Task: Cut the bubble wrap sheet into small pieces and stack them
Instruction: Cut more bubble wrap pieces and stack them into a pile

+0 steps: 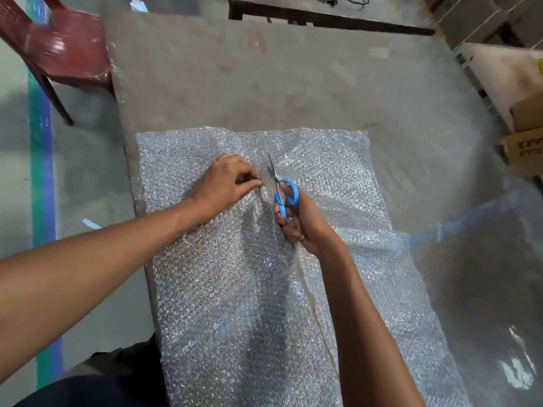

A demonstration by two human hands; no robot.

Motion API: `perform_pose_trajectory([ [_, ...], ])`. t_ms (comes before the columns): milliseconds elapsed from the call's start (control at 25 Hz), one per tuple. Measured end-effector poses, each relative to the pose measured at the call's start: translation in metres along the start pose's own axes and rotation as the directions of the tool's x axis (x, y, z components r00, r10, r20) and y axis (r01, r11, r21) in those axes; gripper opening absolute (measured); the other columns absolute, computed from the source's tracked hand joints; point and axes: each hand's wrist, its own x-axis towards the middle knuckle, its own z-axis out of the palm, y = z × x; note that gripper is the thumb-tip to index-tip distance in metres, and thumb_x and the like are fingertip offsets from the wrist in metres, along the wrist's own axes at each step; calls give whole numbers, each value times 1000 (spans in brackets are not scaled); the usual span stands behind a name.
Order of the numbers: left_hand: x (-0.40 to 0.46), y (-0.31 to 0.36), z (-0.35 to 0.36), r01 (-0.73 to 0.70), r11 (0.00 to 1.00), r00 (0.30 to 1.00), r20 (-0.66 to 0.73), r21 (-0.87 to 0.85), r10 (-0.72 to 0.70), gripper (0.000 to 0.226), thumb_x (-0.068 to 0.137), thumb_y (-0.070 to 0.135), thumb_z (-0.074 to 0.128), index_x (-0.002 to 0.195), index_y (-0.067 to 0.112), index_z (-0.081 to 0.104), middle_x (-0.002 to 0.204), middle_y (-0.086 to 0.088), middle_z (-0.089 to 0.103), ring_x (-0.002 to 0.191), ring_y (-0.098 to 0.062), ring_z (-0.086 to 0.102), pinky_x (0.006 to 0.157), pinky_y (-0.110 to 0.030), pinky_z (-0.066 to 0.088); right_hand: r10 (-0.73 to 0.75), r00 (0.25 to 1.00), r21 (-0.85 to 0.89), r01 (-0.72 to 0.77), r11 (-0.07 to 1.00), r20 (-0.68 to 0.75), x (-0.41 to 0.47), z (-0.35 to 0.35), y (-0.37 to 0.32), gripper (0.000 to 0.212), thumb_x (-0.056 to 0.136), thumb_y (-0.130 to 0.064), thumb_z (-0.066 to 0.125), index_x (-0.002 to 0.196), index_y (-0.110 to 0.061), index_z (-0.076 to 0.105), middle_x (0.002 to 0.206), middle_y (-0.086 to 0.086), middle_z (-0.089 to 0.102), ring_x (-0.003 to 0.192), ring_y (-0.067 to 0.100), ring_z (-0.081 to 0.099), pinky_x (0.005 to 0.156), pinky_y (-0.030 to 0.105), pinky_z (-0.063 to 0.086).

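A large clear bubble wrap sheet [338, 177] lies spread over the near half of a grey table [264, 77]. A cut line runs up its middle from the near edge. My right hand [299, 221] grips blue-handled scissors [282, 192], whose blades point away from me into the sheet at the end of the cut. Just left of the blades, my left hand [226, 183] pinches the bubble wrap. The strip left of the cut [205, 289] lies flat; the part on the right [382, 289] hangs over the table's right side.
A dark red plastic chair [64, 48] stands at the table's far left corner. Cardboard boxes [526, 133] sit on the floor at the right. A dark bench frame [323, 19] runs behind the table. Green and blue floor tape [41, 160] lines the left.
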Motion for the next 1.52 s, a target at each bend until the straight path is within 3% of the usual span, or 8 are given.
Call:
perform_pose_trajectory([
  [360,4,-2,-2,15,999,999,31,-47,-14,25,90,41,80,106,23,77,97,7,63,93,-13,57,82,-28,48,0,1000,-91,-2,996,-16,15,0,-6,46,108,-55,51,87,-15,60,70,3,48,40,10,22,33,24,18],
  [560,6,-1,-1,20,1000,999,49,-21,-19,26,90,37,81,110,22,76,98,9,62,94,-12,58,87,-28,52,19,1000,-104,-18,994,8,18,2,-19,58,104,-66,45,78,-17,59,66,-1,52,40,10,26,35,22,19],
  [920,8,-2,0,69,997,996,62,-46,-66,26,89,36,81,111,24,76,98,10,62,92,-9,57,78,-17,45,36,999,-164,-41,986,-35,24,8,-31,54,107,-61,45,77,-18,56,56,-6,46,40,9,24,44,28,12],
  [1080,8,-3,0,86,995,994,71,-54,-82,29,87,38,83,112,24,76,101,8,64,96,-11,58,85,-27,50,-24,1000,-173,21,985,-14,34,10,-37,59,105,-66,44,79,-16,60,65,-1,52,40,10,27,35,23,22],
  [1280,9,-5,3,87,996,995,58,-24,-86,30,88,39,82,114,26,75,100,10,61,96,-11,57,84,-29,51,-58,998,-155,59,986,9,44,7,-42,45,110,-52,48,89,-13,61,66,-1,51,39,8,29,33,22,24],
  [1520,8,-8,4,67,998,997,51,-19,-66,29,87,41,83,111,27,75,97,11,58,96,-14,57,82,-31,50,-83,996,-224,75,972,-28,53,10,-49,59,100,-71,50,83,-16,62,68,1,51,42,11,28,38,22,24],
])
